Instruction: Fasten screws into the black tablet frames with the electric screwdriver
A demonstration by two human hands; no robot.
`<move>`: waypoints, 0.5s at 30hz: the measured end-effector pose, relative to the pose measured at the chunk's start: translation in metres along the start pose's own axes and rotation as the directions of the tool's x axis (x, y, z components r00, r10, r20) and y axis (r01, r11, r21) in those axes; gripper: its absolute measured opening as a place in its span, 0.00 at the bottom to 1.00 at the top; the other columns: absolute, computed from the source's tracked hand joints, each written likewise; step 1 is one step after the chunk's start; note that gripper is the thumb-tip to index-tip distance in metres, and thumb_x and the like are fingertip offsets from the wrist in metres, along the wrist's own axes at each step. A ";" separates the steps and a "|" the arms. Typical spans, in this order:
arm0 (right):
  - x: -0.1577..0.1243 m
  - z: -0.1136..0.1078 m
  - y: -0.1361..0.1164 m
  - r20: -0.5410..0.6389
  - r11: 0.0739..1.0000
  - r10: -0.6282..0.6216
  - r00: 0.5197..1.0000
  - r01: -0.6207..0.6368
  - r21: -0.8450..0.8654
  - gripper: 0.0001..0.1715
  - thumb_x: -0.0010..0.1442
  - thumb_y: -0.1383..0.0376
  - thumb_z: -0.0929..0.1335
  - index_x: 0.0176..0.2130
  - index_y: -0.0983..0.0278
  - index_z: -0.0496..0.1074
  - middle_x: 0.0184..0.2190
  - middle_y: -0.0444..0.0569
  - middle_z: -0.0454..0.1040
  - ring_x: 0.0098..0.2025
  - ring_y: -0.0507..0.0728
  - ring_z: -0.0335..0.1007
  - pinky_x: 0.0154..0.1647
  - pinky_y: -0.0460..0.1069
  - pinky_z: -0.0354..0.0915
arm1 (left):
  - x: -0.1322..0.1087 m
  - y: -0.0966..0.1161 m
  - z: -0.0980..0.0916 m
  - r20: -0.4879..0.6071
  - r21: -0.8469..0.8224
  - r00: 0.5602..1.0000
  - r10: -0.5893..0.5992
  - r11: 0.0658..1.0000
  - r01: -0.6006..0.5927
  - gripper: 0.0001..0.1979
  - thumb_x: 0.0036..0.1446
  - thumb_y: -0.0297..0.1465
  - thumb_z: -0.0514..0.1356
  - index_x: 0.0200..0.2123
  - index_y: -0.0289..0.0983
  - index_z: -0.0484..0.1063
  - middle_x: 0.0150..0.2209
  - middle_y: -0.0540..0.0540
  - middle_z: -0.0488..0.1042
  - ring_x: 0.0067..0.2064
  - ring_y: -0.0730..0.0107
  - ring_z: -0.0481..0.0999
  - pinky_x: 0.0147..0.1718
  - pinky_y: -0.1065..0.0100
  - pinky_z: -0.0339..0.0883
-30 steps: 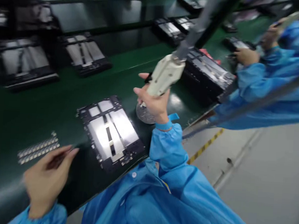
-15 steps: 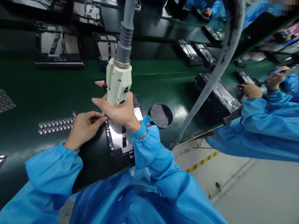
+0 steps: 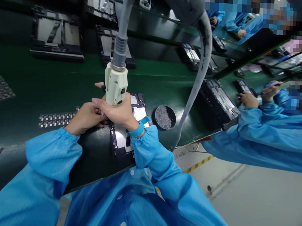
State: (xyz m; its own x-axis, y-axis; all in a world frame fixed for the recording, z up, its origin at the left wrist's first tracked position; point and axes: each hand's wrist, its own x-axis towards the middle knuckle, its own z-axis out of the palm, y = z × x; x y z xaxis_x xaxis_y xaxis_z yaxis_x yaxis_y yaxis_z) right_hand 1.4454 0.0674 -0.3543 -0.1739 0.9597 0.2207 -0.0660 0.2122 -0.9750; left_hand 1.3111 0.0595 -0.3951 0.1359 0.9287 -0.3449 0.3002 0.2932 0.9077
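My right hand [image 3: 120,113] is wrapped round a cream-coloured electric screwdriver [image 3: 115,83] that hangs from a grey hose and stands upright over a black device frame [image 3: 125,138] with shiny metal panels. My left hand [image 3: 85,117] is closed beside it, fingertips pinched against the tool's tip at the frame's left edge. What the fingers pinch is hidden. Both sleeves are blue.
A round black dish of screws [image 3: 164,117] sits right of the frame on the green conveyor belt [image 3: 52,86]. Strips of small parts [image 3: 55,119] lie to the left. More frames [image 3: 57,35] rest farther back. A co-worker in blue [image 3: 267,133] works at the right.
My left hand came from the near left up to the frame and closed against the tool's tip. My right hand swung the screwdriver left from beside the screw dish and set it upright over the frame.
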 end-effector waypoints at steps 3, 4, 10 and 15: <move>0.000 0.000 0.001 0.019 1.000 -0.003 1.000 0.002 0.023 0.19 0.50 0.65 0.76 0.42 0.65 0.75 0.35 0.46 0.78 0.36 0.54 0.75 0.42 0.50 0.74 | -0.001 0.002 0.001 -0.002 -0.013 1.000 -0.001 1.000 0.001 0.19 0.49 0.35 0.69 0.40 0.27 0.73 0.27 0.45 0.75 0.32 0.63 0.78 0.25 0.70 0.74; 0.000 0.000 0.001 0.022 1.000 -0.004 1.000 0.003 0.024 0.20 0.49 0.65 0.77 0.43 0.65 0.75 0.35 0.46 0.78 0.37 0.54 0.76 0.43 0.50 0.74 | -0.002 0.002 0.001 -0.005 -0.016 1.000 -0.002 1.000 0.002 0.19 0.50 0.35 0.69 0.40 0.27 0.73 0.27 0.44 0.75 0.33 0.62 0.79 0.25 0.70 0.74; 0.000 0.000 -0.002 0.027 0.998 -0.018 0.999 0.020 -0.055 0.14 0.53 0.65 0.75 0.41 0.65 0.73 0.39 0.48 0.79 0.44 0.57 0.77 0.50 0.52 0.74 | -0.002 0.004 0.001 -0.010 -0.023 1.000 -0.011 1.000 0.011 0.16 0.49 0.31 0.68 0.40 0.27 0.74 0.27 0.44 0.76 0.32 0.62 0.79 0.24 0.69 0.74; -0.001 0.000 0.002 0.050 0.995 -0.006 0.999 0.011 -0.100 0.16 0.52 0.64 0.75 0.42 0.62 0.73 0.32 0.46 0.77 0.37 0.57 0.76 0.44 0.52 0.76 | 0.001 0.000 0.000 -0.014 -0.023 1.000 0.005 1.000 -0.005 0.17 0.49 0.31 0.68 0.42 0.29 0.74 0.27 0.44 0.76 0.30 0.62 0.78 0.23 0.68 0.74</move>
State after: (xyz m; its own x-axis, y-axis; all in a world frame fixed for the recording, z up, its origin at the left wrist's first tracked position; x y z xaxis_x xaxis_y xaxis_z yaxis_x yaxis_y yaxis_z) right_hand 1.4455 0.0671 -0.3559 -0.2222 0.9481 0.2276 0.0310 0.2402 -0.9702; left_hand 1.3114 0.0599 -0.3956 0.1245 0.9332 -0.3370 0.2776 0.2933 0.9148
